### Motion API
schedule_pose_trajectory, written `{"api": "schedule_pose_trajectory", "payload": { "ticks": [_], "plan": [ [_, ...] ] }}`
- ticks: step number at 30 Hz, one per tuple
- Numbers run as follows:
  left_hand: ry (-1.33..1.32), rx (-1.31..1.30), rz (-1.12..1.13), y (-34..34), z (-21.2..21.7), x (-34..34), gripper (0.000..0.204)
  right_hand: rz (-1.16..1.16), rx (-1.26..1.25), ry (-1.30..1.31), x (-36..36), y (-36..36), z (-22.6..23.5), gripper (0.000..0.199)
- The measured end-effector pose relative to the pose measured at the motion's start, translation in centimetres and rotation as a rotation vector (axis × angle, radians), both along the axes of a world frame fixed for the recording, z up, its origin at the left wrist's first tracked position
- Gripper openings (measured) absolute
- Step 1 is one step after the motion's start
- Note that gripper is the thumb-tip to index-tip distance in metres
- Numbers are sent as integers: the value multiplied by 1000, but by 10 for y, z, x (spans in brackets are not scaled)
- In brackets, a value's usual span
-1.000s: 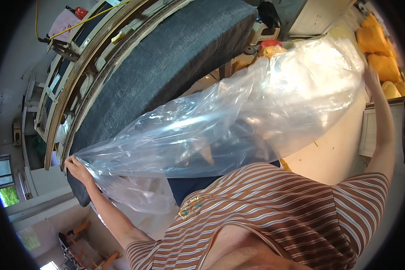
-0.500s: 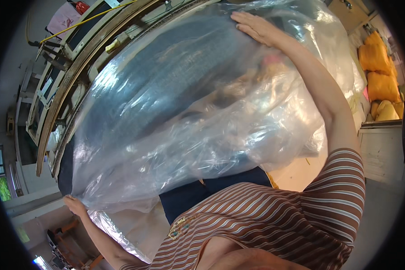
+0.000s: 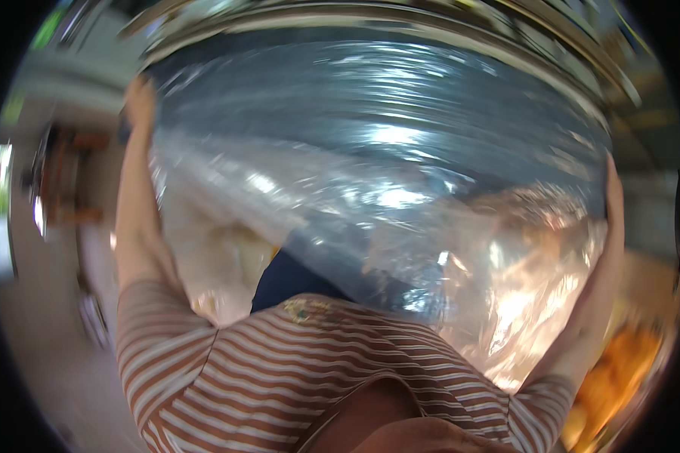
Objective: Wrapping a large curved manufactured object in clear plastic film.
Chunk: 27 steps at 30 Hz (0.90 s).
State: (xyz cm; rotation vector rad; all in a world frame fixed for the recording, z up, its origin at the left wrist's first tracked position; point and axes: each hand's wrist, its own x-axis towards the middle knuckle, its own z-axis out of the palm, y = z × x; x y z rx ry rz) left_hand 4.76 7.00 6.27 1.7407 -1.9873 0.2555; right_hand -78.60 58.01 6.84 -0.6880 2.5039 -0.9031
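A large clear plastic sheet spreads in front of me over a dark blue-grey surface, wrinkled and shiny with reflections. At the left edge my left hand, smeared by motion, looks closed on the sheet's border. Out at the far right my right hand lies along the sheet's other edge. It shows edge-on, and its fingers are mostly hidden, so their grip is unclear. The near part of the sheet hangs in loose folds before my body, with dark trousers partly behind it.
Curved frame rails run along the far side of the dark surface. Orange bundles lie at the lower right. A brown wooden piece of furniture stands at the left, near a bright window.
My view has swung round, with the frame now straight ahead. The right hand has gone from lying flat on top of the sheet to its right edge; the left stays at the left edge.
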Motion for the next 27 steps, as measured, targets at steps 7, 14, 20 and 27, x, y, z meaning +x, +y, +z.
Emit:
{"api": "schedule_pose_trajectory", "payload": {
  "ticks": [7,14,20,27],
  "plan": [
    [-227,47,-127,-46,-12,49,29,355,243,1224,43,-76,31,42],
    [494,-185,-124,-22,-34,-44,29,925,-487,303,346,-146,39,22],
    [561,-311,-121,-52,-35,-2,31,1412,-146,-657,547,-183,19,28],
    [590,-371,-21,-46,-32,-32,32,1193,-567,-136,652,-279,-144,67]
  ]
}}
